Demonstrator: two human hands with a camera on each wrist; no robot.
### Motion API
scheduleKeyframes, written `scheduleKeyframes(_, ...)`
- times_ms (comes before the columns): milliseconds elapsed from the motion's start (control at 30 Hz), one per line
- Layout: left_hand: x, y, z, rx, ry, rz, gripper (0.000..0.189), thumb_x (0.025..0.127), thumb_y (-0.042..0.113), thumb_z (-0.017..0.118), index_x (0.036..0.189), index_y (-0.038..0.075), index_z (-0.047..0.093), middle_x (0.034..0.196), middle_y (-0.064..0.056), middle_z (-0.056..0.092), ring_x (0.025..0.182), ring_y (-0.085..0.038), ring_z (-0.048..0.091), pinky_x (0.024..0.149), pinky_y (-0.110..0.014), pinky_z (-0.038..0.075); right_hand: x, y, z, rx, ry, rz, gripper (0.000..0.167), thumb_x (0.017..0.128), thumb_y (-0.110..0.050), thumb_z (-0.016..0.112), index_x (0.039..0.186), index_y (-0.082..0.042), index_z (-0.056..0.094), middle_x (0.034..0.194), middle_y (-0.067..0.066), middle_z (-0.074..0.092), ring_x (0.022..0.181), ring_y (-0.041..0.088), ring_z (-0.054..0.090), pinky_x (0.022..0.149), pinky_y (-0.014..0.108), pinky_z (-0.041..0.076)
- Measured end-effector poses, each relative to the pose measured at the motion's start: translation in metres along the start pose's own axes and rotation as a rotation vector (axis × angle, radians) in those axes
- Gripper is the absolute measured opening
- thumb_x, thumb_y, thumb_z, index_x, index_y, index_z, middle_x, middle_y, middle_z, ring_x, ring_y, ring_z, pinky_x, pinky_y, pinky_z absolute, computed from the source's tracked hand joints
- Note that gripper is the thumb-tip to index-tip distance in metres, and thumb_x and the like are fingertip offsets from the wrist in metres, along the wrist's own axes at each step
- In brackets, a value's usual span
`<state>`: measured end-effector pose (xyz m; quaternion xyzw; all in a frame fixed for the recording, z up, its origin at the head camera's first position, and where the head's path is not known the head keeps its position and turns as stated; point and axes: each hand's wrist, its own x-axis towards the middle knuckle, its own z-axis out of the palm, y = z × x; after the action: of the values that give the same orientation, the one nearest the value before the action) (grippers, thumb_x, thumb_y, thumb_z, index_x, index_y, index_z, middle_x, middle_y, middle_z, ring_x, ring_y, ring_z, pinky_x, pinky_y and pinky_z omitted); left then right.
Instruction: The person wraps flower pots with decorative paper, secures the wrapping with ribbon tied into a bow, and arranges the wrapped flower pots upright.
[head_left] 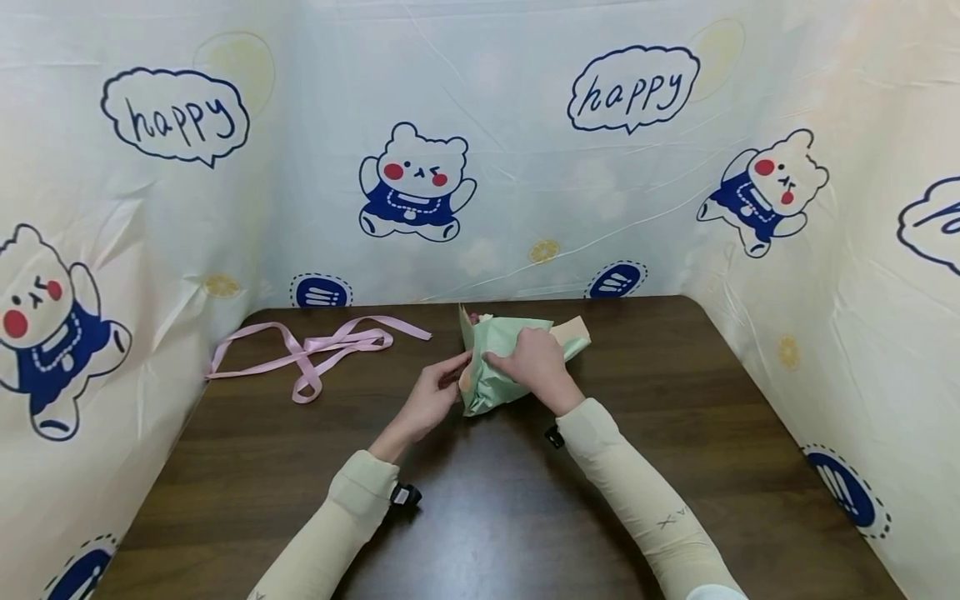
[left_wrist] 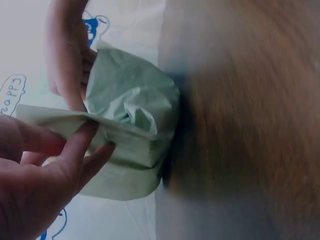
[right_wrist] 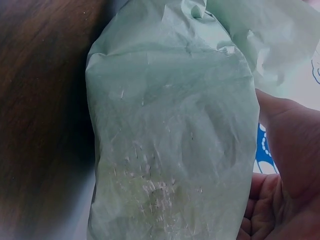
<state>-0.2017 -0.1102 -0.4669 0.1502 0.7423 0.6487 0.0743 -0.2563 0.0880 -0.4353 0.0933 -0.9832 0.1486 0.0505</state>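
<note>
Pale green wrapping paper (head_left: 491,392) is folded into a bundle near the far edge of the table, its inner side peach. A bit of pink and white flower (head_left: 480,317) peeks out at the back, mostly hidden by the paper. My left hand (head_left: 433,387) pinches the bundle's left edge; in the left wrist view its fingers (left_wrist: 82,142) lie against a raised fold. From the right, my right hand (head_left: 537,360) grips the top of the bundle, thumb pointing left. The right wrist view shows the crinkled paper (right_wrist: 170,130) large, with the right hand (right_wrist: 290,160) beside it.
A pink ribbon (head_left: 303,354) lies in loose loops at the back left of the dark wooden table (head_left: 480,517). Behind and along both sides hangs a pale printed cloth (head_left: 517,217) with bears and lettering.
</note>
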Motion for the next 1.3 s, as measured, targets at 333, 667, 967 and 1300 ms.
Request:
scheduleKeyframes(333, 0.007, 0.001, 0.004, 0.320, 0.077, 0.011, 0.053, 0.103, 0.008, 0.056, 0.154, 0.004, 0.042, 0.145, -0.019, 0.056, 0.123, -0.034, 0.062, 0.099, -0.045, 0.053, -0.002, 0.006, -0.008, 0.068, -0.092, -0.055, 0.064, 0.094, -0.055, 0.065, 0.051, -0.015, 0.040, 0.046, -0.003, 0.033, 0.040, 0.015, 0.040, 0.042, 0.029, 0.034)
scheduleKeyframes(667, 0.009, -0.001, 0.005, 0.345, 0.102, 0.094, 0.048, 0.103, 0.008, 0.055, 0.150, 0.002, 0.048, 0.129, -0.019, 0.065, 0.111, -0.032, 0.067, 0.093, -0.044, 0.056, 0.008, 0.025, -0.011, 0.281, -0.225, -0.086, 0.065, 0.094, -0.046, 0.070, 0.045, -0.017, 0.039, 0.042, -0.007, 0.024, 0.038, 0.008, 0.019, 0.041, 0.026, 0.024)
scheduleKeyframes(967, 0.016, 0.002, 0.014, 0.529, 0.119, 0.149, 0.050, 0.102, 0.007, 0.055, 0.150, -0.004, 0.045, 0.145, -0.022, 0.053, 0.108, -0.028, 0.064, 0.089, -0.042, 0.055, 0.003, 0.026, -0.012, 0.316, -0.167, -0.148, 0.064, 0.095, -0.040, 0.072, 0.045, -0.017, 0.040, 0.044, -0.009, 0.023, 0.040, 0.008, 0.021, 0.044, 0.024, 0.026)
scheduleKeyframes(1300, 0.024, 0.004, 0.026, 0.680, 0.140, 0.192, 0.051, 0.106, 0.019, 0.048, 0.154, 0.001, 0.042, 0.146, -0.023, 0.051, 0.126, -0.038, 0.055, 0.103, -0.052, 0.046, 0.007, 0.045, -0.026, 0.372, -0.332, -0.340, 0.031, 0.095, -0.017, 0.073, 0.067, -0.007, 0.066, 0.055, -0.005, 0.049, 0.050, 0.006, 0.039, 0.053, 0.023, 0.037)
